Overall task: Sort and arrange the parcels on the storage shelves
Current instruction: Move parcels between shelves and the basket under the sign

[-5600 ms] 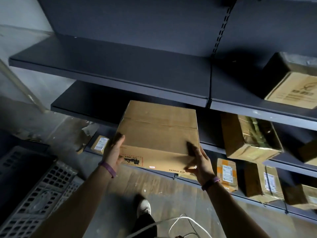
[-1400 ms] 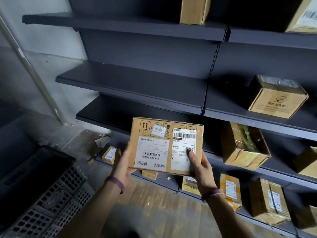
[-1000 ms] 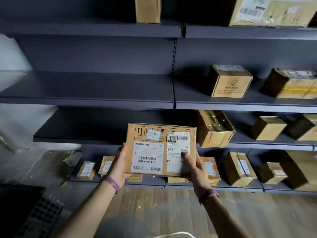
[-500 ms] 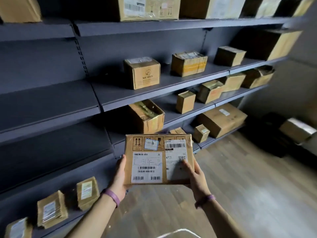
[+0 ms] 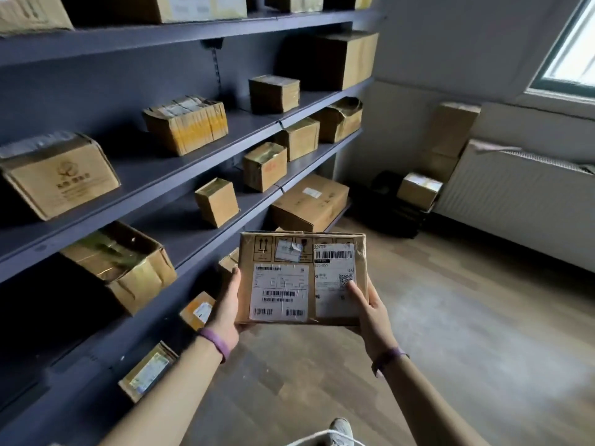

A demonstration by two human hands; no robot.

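I hold a flat cardboard parcel in front of me, its face with two white shipping labels and barcodes turned up toward the camera. My left hand grips its left edge, and my right hand grips its lower right corner with the thumb on the label. The dark grey storage shelves run along my left, with several brown parcels spread over the tiers. The parcel is off the shelves, over the wooden floor.
A large carton sits on the bottom shelf at the far end. More boxes stand in the corner beside a white radiator under a window. Small flat packets lean on the lowest shelf. Wooden floor stretches to the right.
The view has swung right along the shelving, bringing the room corner, radiator and window into sight. The parcel stays in both hands, label side up, held the same way.
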